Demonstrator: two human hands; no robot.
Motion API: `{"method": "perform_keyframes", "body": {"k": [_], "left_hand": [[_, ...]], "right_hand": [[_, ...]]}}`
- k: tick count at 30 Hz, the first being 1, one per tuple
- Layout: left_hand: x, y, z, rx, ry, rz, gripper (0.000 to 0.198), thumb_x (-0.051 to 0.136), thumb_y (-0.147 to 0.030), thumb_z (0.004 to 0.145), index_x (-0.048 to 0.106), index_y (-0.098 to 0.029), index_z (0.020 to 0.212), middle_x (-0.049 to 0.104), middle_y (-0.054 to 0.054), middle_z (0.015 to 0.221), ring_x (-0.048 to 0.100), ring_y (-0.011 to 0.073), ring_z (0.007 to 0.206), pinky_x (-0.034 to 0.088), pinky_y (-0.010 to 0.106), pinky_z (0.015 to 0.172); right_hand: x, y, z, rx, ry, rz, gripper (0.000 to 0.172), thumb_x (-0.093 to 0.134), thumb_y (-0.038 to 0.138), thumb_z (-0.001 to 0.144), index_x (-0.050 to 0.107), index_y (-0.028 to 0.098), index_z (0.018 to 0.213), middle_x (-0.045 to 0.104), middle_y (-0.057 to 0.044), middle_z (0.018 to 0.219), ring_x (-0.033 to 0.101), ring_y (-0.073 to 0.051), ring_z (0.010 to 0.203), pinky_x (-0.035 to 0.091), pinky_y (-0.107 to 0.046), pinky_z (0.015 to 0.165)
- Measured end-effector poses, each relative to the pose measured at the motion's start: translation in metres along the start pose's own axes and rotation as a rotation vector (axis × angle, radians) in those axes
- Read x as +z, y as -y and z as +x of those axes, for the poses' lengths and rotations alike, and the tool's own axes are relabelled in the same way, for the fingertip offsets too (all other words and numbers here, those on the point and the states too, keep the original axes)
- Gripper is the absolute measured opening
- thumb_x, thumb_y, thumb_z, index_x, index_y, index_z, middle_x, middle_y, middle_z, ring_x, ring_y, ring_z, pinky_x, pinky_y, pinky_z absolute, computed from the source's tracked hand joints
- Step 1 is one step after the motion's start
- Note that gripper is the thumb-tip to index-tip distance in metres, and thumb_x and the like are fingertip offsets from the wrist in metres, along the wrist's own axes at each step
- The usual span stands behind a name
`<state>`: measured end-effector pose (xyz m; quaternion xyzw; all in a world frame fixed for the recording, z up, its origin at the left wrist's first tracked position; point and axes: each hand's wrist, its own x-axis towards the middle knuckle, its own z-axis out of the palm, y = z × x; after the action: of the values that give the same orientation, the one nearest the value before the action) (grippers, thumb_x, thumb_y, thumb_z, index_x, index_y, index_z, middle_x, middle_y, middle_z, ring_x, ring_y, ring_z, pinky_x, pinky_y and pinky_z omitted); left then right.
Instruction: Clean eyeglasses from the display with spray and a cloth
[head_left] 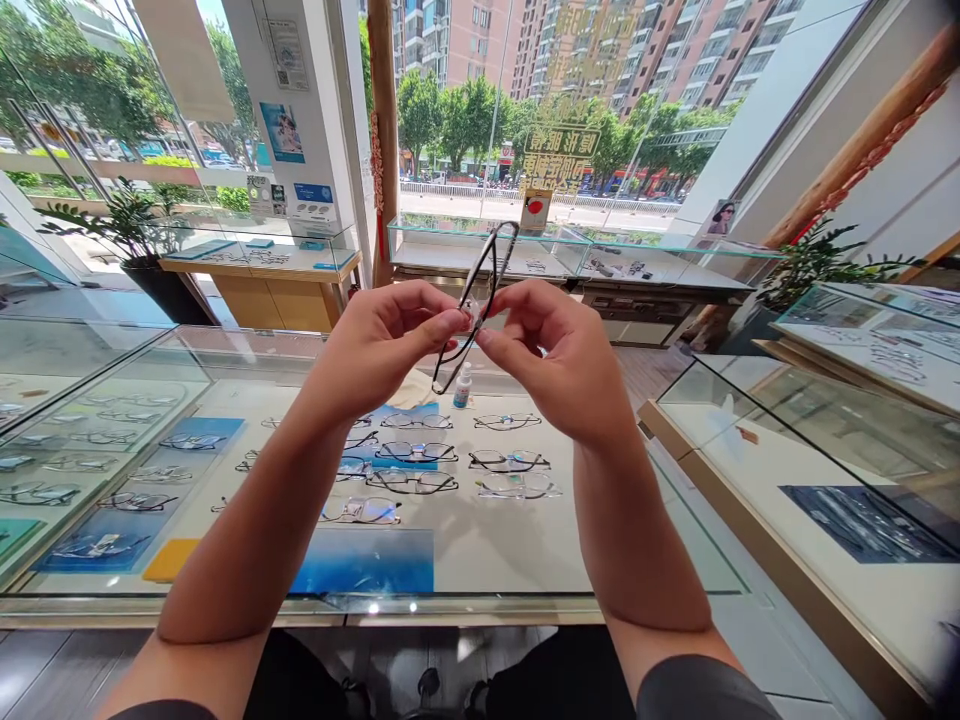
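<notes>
A pair of black-framed eyeglasses (493,270) is raised in front of me above the glass counter, tilted nearly upright. My left hand (397,335) pinches it near the middle, thumb and fingers closed. From the other side my right hand (551,350) grips it too, thumb against the frame by the bridge. Fingers hide part of the frame. Below and behind the glasses stands a small spray bottle (463,388) with a blue label. Rows of eyeglasses (412,452) lie under my wrists.
The glass display counter (510,560) spans the front, with blue mats (375,562) and a yellow piece (171,560) inside. A second case (720,440) stands at right. Farther off are a window-side case (480,240), potted plants (135,235) and a wooden post (382,120).
</notes>
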<state>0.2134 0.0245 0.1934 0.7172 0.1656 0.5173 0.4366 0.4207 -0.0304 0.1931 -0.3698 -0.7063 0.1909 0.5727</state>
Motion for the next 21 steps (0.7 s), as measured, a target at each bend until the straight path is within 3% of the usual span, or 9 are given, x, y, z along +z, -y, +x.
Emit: {"method": "perform_keyframes", "body": {"k": [11,21], "left_hand": [[0.001,0.001,0.001,0.029,0.02,0.044,0.032,0.093,-0.049,0.09,0.081,-0.019,0.093,0.079,0.006,0.092,0.073,0.0162,0.081,0.064,0.03,0.078],[-0.008,-0.006,-0.002,0.057,-0.001,0.17,0.027,0.09,-0.045,0.094,0.08,-0.02,0.092,0.077,0.006,0.092,0.073,0.0171,0.085,0.064,0.032,0.081]], "right_hand": [[0.002,-0.001,0.002,-0.016,-0.034,-0.008,0.009,0.077,0.023,0.093,0.068,0.024,0.094,0.046,0.006,0.068,0.039,-0.012,0.062,0.033,-0.03,0.061],[-0.009,0.005,0.003,-0.029,-0.08,-0.166,0.003,0.072,0.023,0.092,0.073,0.022,0.089,0.05,0.005,0.064,0.04,-0.012,0.06,0.033,-0.032,0.059]]}}
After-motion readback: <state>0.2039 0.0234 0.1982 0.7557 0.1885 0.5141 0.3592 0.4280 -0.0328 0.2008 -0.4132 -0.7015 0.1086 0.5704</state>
